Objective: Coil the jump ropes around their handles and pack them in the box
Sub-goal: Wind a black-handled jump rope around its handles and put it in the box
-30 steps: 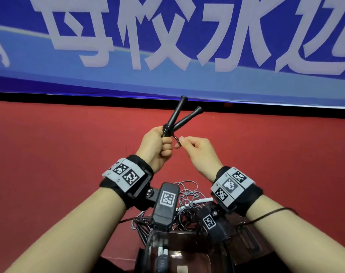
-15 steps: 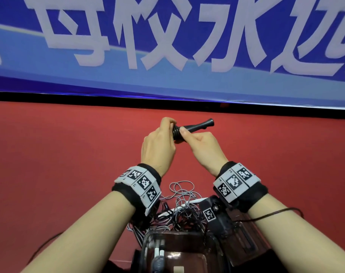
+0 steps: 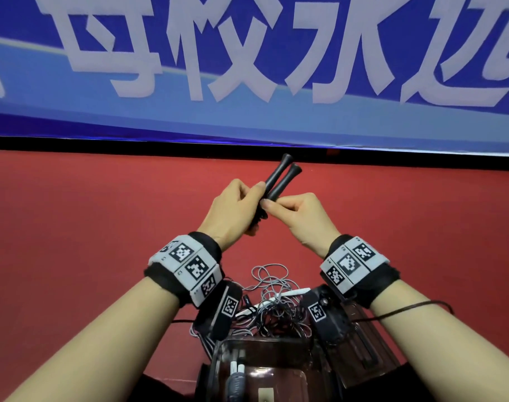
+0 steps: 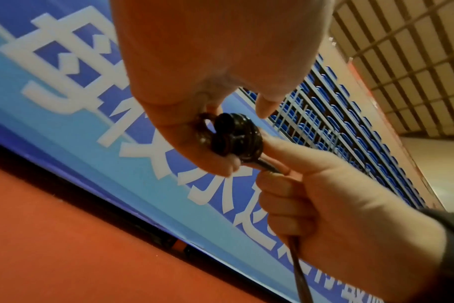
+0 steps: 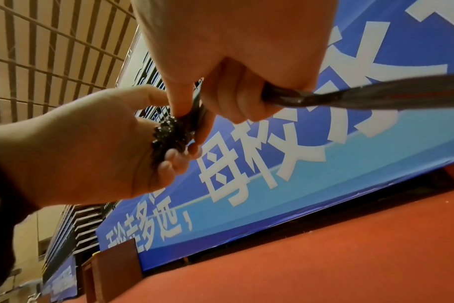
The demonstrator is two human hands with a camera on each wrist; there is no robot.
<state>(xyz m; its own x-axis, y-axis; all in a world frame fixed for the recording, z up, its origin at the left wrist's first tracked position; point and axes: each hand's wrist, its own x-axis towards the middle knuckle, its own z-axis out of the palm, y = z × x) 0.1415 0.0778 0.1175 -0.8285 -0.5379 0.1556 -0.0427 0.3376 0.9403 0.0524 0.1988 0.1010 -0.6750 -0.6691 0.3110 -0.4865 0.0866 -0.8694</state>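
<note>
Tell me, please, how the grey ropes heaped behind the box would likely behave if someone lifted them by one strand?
The grey ropes lie in loose, crossing loops, so they are probably floppy and would sag. Being tangled, one strand would likely drag others along. The thin cord looks light, and may snag on the clear box beside it.

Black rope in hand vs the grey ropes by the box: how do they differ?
The black rope is held up off the red surface by the left hand and the right hand; the grey ropes lie on that surface beside the clear box.
The black rope is coiled tight round its two handles, which sit side by side; the grey ropes lie in a loose tangle.
The black rope is dark, the grey ropes pale.
</note>
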